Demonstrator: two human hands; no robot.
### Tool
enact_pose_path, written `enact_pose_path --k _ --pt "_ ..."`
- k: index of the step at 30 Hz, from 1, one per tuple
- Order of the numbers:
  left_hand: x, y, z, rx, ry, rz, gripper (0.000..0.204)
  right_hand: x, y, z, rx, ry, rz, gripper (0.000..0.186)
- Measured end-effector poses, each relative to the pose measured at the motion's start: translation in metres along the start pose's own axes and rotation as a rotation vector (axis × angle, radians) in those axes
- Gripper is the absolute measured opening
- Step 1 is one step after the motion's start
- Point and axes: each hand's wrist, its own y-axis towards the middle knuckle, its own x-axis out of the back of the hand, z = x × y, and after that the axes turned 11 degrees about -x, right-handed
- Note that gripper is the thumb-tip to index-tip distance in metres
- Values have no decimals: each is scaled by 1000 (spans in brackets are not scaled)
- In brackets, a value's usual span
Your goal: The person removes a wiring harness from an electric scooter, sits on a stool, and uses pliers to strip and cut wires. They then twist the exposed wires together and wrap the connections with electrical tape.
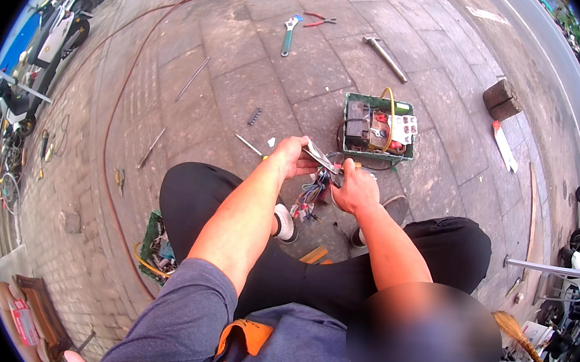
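My left hand [293, 157] grips a narrow silver metal piece [321, 157] between thumb and fingers, out in front of my crossed legs. Close against its right end is my right hand [357, 189], its fingers curled around something I cannot make out; a bit of orange shows by the fingertips. Below and between the hands hangs a bundle of coloured wires [313, 191] with small connectors. A screwdriver [250, 146] with a yellow handle lies on the paving beside my left hand.
A green crate [375, 156] of parts stands just beyond my right hand. Farther out lie an adjustable wrench [288, 38], red-handled pliers [318, 21], a hammer [385, 57] and a wooden block [502, 99]. A second crate [151, 246] sits by my left knee; a long hose [126, 88] crosses the paving.
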Motion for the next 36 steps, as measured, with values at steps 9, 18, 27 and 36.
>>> enact_pose_path --k 9,18,27,36 --pt "4 6 1 44 19 16 34 6 -2 3 -33 -57 36 51" --pt "-1 2 -1 35 -34 24 35 2 1 3 -96 -22 77 49" --pt "-5 -6 3 -29 -103 52 28 7 1 18 -226 159 246 65" --pt "2 13 22 -116 -63 15 25 5 -4 28 -286 143 327 69"
